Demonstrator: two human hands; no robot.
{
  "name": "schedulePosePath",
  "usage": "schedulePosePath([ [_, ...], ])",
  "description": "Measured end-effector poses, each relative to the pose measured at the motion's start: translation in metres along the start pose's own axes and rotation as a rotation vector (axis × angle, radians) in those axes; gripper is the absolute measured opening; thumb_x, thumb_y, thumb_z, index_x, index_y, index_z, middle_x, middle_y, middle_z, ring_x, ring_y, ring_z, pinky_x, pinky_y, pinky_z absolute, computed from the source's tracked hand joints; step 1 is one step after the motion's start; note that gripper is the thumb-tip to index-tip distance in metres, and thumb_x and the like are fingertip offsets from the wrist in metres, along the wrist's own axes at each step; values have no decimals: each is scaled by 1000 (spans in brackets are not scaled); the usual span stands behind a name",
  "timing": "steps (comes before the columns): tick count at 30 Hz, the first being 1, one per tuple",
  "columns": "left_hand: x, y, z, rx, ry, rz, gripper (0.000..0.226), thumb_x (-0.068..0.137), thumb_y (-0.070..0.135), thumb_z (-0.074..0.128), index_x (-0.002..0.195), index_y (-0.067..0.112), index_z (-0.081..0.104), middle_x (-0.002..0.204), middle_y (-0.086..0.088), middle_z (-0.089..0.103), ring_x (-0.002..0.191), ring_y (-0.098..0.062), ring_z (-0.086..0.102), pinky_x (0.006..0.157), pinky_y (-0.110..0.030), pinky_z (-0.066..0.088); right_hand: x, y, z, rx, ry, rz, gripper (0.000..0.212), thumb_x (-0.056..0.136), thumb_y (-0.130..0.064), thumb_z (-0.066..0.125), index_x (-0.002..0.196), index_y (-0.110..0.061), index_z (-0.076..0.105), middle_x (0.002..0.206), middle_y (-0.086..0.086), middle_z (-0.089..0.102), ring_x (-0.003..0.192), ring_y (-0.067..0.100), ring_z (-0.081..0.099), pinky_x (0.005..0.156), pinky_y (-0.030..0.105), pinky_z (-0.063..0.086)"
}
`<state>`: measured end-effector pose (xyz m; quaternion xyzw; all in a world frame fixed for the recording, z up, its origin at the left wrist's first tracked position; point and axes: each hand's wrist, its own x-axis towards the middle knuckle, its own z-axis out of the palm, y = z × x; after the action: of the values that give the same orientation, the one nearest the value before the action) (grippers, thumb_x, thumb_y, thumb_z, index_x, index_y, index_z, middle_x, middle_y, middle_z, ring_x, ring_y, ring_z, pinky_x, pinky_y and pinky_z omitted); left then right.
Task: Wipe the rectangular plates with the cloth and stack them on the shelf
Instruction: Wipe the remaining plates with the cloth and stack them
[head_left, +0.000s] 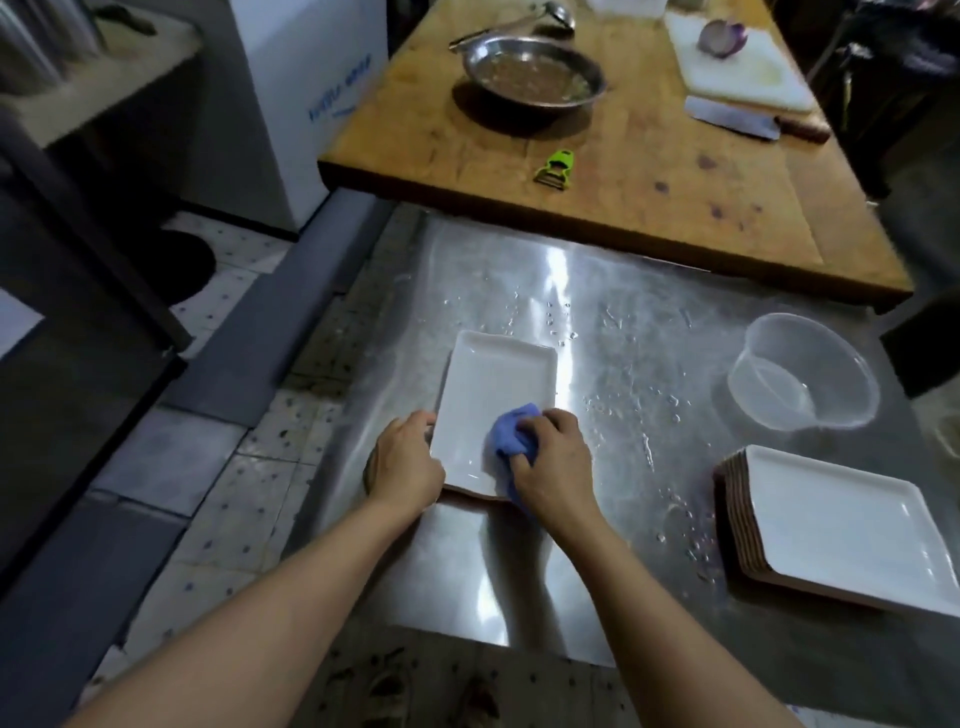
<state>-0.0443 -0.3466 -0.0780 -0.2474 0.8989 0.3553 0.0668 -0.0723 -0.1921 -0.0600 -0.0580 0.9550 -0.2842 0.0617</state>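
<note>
1. We have one white rectangular plate (493, 410) lying flat on the wet steel surface (623, 322), straight ahead of us, its long axis running away from us and leaning slightly to the right.
2. Our right hand (553, 462) sits on the near right corner of that plate, so the unwiped stretch lies forward and a little left of it, along the long axis; we judge the coming stroke should travel that way.
3. The right grip is clenched round a bunched blue cloth (511, 439), fingers curled over it and pressing it down on the plate's white face.
4. Our left hand (405, 460) is at the plate's near left edge; its fingers curl at the rim and seem to steady it, though we cannot see how far they wrap under.
5. Both hands are on this plate, yet the right one does the wiping, being the one with the cloth.
6. A stack of similar plates (831, 525) rests on the same surface, well apart to our right; we cannot tell whether these are wiped or waiting.
7. Water drops dot the steel around the plate, so we judge it may slide if the left hand lets go.
8. No shelf is clearly visible from here.
</note>
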Motion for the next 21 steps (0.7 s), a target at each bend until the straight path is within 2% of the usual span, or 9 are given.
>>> schedulePosePath([
  [2, 1, -2, -1, -4, 4, 9, 47, 78, 4, 55, 120, 24, 57, 114, -4, 63, 102, -25, 59, 85, -36, 50, -5, 4, 4, -179, 41, -132, 27, 76, -11, 59, 100, -3, 66, 118, 15, 54, 108, 34, 48, 93, 35, 37],
  [3, 2, -3, -1, -4, 9, 14, 46, 78, 4, 56, 120, 25, 58, 113, -4, 64, 101, -25, 59, 84, -36, 51, -9, 5, 5, -212, 45, -160, 26, 76, -10, 59, 100, -3, 66, 120, 15, 54, 108, 35, 47, 90, 37, 40],
  [5, 2, -5, -1, -18, 22, 15, 45, 78, 5, 58, 118, 26, 59, 110, -4, 65, 98, -25, 59, 83, -34, 51, -13, 8, 9, -273, -16, -156, 27, 79, -9, 55, 104, -6, 65, 124, 10, 51, 109, 32, 45, 80, 35, 44],
  [7, 2, -6, 0, -39, 24, 3, 44, 78, 5, 60, 115, 28, 61, 105, -2, 66, 93, -23, 60, 80, -31, 50, -16, 9, 17, -308, -105, -130, 30, 83, -9, 49, 109, -11, 63, 126, 3, 48, 113, 25, 42, 76, 31, 43],
  [10, 4, -8, -1, -53, 9, 3, 40, 76, 7, 63, 111, 26, 61, 101, -2, 67, 90, -22, 60, 75, -29, 48, -20, -6, 31, -219, -163, -186, 31, 85, -8, 47, 111, -11, 63, 130, 1, 47, 118, 21, 40, 80, 31, 43],
  [13, 6, -8, -2, -68, -13, 35, 33, 75, 16, 66, 107, 22, 61, 99, -3, 66, 88, -24, 59, 74, -30, 47, -23, -24, 43, -74, -189, -269, 33, 85, -8, 50, 115, -8, 63, 132, 6, 47, 121, 24, 40, 88, 31, 40],
  [16, 8, -8, -4, -55, -73, 44, 31, 76, 21, 68, 106, 22, 58, 101, -2, 64, 90, -24, 60, 78, -33, 52, -14, -26, 45, -49, -212, -289, 40, 84, -6, 52, 123, -8, 59, 138, 5, 43, 127, 22, 37, 93, 28, 39],
  [18, 11, -7, -5, -26, -109, 47, 33, 76, 17, 66, 106, 22, 54, 99, -2, 62, 89, -24, 59, 75, -34, 51, -1, -23, 45, -61, -227, -297, 40, 85, -8, 54, 125, -10, 57, 141, 3, 40, 130, 19, 36, 91, 31, 43],
  [21, 15, -3, -7, 75, -153, 46, 35, 74, 7, 54, 104, 22, 45, 93, -2, 59, 88, -25, 56, 63, -30, 40, 28, -22, 46, -144, -209, -306, 36, 88, -10, 52, 124, -7, 54, 144, 4, 36, 131, 20, 33, 87, 32, 42],
])
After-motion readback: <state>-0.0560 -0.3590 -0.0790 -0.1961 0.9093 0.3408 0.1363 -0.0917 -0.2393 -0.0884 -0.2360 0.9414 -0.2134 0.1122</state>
